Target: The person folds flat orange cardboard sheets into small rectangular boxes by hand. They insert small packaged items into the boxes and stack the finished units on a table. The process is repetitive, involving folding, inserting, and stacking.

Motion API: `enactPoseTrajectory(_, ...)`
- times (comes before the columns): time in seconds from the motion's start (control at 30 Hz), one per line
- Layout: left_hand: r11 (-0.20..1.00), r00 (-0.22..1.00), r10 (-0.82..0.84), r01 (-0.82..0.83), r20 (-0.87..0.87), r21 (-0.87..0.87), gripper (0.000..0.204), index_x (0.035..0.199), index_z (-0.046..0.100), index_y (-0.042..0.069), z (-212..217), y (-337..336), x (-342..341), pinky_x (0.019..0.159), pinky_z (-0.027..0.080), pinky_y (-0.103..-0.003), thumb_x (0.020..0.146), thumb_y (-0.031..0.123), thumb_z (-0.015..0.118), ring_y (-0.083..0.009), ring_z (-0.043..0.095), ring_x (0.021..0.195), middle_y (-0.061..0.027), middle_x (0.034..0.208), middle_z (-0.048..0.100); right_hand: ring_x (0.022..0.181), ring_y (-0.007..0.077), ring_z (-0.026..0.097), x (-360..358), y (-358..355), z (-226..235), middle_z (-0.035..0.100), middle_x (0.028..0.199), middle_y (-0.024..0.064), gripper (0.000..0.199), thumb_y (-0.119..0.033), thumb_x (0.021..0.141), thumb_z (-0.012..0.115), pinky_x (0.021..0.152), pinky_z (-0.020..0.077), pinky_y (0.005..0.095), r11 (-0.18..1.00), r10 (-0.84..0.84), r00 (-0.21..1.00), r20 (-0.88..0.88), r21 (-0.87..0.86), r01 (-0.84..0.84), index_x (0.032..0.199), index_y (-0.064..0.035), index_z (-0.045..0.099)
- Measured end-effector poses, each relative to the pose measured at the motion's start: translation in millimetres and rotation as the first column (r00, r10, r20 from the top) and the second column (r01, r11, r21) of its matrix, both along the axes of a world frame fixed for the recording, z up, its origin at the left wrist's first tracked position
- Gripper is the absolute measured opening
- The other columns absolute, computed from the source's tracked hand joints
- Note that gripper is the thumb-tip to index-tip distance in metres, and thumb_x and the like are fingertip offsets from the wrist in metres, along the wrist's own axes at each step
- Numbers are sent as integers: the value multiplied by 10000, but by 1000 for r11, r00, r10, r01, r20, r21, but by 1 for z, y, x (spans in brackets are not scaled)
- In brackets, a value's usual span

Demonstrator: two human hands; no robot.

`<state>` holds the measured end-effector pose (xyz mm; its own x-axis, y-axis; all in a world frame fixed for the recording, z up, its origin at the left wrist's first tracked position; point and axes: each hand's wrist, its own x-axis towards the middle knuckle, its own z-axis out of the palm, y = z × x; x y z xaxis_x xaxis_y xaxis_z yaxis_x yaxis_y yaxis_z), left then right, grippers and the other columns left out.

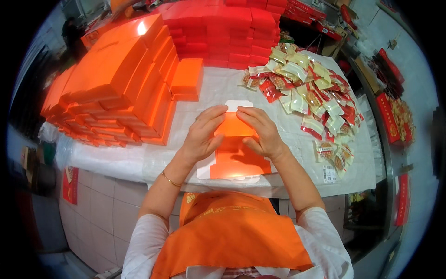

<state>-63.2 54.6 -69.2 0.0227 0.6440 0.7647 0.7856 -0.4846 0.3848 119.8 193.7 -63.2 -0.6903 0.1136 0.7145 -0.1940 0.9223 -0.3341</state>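
Observation:
An orange cardboard box (pixel 241 156), partly unfolded with white flaps, lies in front of me near the table's front edge. My left hand (pixel 203 134) grips its far left side, fingertips by the white flap at the far end and thumb over the orange panel. On the opposite side my right hand (pixel 261 132) mirrors it, its bent fingers on the far right corner and its thumb along the side. The far section between the hands looks folded up, while the near section lies flat with white tabs showing. My palms hide parts of both sides.
Stacked orange boxes (pixel 111 88) fill the table's left, with a single orange box (pixel 187 78) beside them. Red boxes (pixel 218 35) form a wall at the back. A heap of small sealed food packets (pixel 306 88) covers the right of the pale-covered table (pixel 218 83).

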Motion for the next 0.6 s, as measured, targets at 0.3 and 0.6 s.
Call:
enactPoseTrajectory(0.3, 999, 997, 33, -35, -75, -21, 459, 1189, 578, 13, 0, -2, 2, 997, 418, -425, 734, -4, 637, -358, 500, 1191, -152, 1283, 546, 1104, 348, 564, 2, -1, -3, 588, 1217, 158, 456, -225, 786, 668, 945, 454, 428, 981, -136, 989, -54, 135, 142, 1187, -17, 603)
enactPoseTrajectory(0.6, 999, 998, 13, -15, -55, -33, 430, 1193, 590, 50, 8, -4, 2, 983, 417, -412, 766, 18, 629, -339, 515, 1172, -149, 1273, 558, 1012, 340, 581, 4, -7, 10, 576, 1176, 151, 459, -115, 734, 700, 875, 488, 394, 990, -119, 993, -1, 75, 118, 1166, -12, 582)
